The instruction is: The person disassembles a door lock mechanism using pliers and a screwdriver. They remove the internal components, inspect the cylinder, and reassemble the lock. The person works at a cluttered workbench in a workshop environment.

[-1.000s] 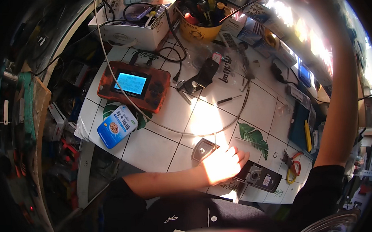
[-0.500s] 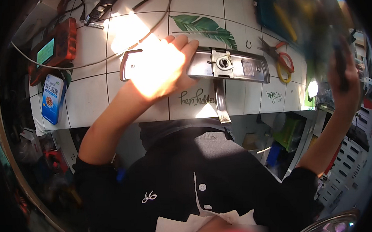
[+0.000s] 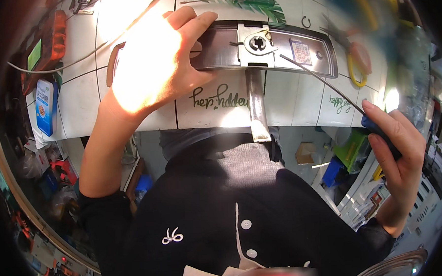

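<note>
A long metal door-handle plate [image 3: 217, 52] lies back side up on the table, its lever [image 3: 257, 104] pointing toward me past the table edge. My left hand [image 3: 156, 57] is closed over the plate's left part, which bright sunlight washes out. Near the plate's middle sits a square metal mount with a round spindle socket [image 3: 259, 44]. In my right hand [image 3: 399, 142] is a screwdriver [image 3: 327, 83] with a thin dark shaft and a blue-black handle. Its tip hovers just right of the mount; whether it touches the plate I cannot tell.
On the left stand an orange-and-black device [image 3: 51, 44] with a screen and a blue-and-white box [image 3: 45, 107]. A grey cable [image 3: 82, 58] crosses that side. Pliers with red and yellow grips [image 3: 358, 65] and a small C-shaped ring [image 3: 305, 21] lie beyond the plate.
My right hand has come from the far right tool area toward the plate, with the screwdriver now plainly visible. My left hand stays on the plate; the view has shifted closer.
</note>
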`<state>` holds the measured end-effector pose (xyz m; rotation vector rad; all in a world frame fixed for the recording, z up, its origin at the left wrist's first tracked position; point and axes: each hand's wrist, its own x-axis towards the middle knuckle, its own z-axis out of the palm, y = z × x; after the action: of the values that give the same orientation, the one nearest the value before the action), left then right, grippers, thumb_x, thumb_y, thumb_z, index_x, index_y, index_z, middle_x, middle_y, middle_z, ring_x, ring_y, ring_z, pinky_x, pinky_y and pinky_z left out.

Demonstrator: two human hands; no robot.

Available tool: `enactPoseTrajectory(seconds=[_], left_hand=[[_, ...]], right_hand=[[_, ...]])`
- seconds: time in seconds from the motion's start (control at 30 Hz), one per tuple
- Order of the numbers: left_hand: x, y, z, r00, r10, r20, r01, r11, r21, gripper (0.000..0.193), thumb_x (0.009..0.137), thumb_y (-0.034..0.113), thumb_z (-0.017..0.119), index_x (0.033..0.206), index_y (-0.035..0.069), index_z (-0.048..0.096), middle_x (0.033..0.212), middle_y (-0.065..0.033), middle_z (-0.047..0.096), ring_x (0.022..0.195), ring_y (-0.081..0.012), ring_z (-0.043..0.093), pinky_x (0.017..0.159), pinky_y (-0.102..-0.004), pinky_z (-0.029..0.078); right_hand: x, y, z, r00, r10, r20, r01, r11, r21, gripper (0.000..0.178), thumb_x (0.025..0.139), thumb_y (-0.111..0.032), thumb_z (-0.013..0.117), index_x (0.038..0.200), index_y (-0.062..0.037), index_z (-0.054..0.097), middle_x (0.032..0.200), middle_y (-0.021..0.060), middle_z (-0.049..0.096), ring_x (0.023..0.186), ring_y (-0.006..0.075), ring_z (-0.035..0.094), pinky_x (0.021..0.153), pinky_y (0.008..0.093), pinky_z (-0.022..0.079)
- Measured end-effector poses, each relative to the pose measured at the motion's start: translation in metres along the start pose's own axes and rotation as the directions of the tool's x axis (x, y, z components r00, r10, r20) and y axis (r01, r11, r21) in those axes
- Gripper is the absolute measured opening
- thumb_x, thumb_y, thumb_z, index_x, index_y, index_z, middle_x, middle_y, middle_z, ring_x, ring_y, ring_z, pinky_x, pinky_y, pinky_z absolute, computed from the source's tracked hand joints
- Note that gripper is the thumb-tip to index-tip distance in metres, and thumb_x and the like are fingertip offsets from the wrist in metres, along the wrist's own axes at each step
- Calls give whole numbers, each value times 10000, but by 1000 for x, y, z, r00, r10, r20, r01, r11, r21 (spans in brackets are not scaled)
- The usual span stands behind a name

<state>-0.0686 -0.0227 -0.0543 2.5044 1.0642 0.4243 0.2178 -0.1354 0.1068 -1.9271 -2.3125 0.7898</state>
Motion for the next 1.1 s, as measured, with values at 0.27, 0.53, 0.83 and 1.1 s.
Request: enactPoseTrajectory(seconds=[0.27, 0.53, 0.83, 1.1], left_hand=[[-3, -2, -1, 1000, -12, 13, 14, 983, -185, 787, 561, 34, 826, 1300, 87, 560, 1081, -76, 598, 849, -231, 681, 756, -322, 572], [1, -2, 0, 997, 78, -26, -78, 997, 18, 704, 566, 77, 841, 1219, 73, 577, 1047, -72, 597, 893, -272, 648, 766, -340, 548], [2, -4, 1, 994, 108, -14, -107, 994, 19, 609, 596, 78, 809, 1153, 50, 564, 969, -87, 574, 903, -297, 618, 754, -361, 533], [0, 0, 0, 990, 141, -21, -139, 987, 76, 586, 580, 102, 792, 1109, 29, 551, 958, -90, 560, 866, -270, 607, 742, -345, 515]], right_hand=[[14, -12, -3, 993, 50, 110, -45, 998, -52, 436, 779, 61, 603, 1213, 37, 638, 753, 89, 528, 661, 168, 499, 612, 260, 362], [17, -42, -9, 963, 180, 202, -151, 977, -148, 436, 801, 88, 587, 1230, 16, 626, 731, 92, 492, 631, 186, 486, 585, 284, 360], [19, -51, -7, 979, 102, 176, -73, 984, -165, 467, 778, 119, 617, 1231, 6, 622, 688, 81, 445, 564, 195, 451, 525, 308, 350], [0, -45, 29, 994, 112, -13, -111, 992, 64, 490, 777, 115, 632, 1251, -6, 613, 681, 82, 469, 536, 206, 449, 485, 312, 357]])
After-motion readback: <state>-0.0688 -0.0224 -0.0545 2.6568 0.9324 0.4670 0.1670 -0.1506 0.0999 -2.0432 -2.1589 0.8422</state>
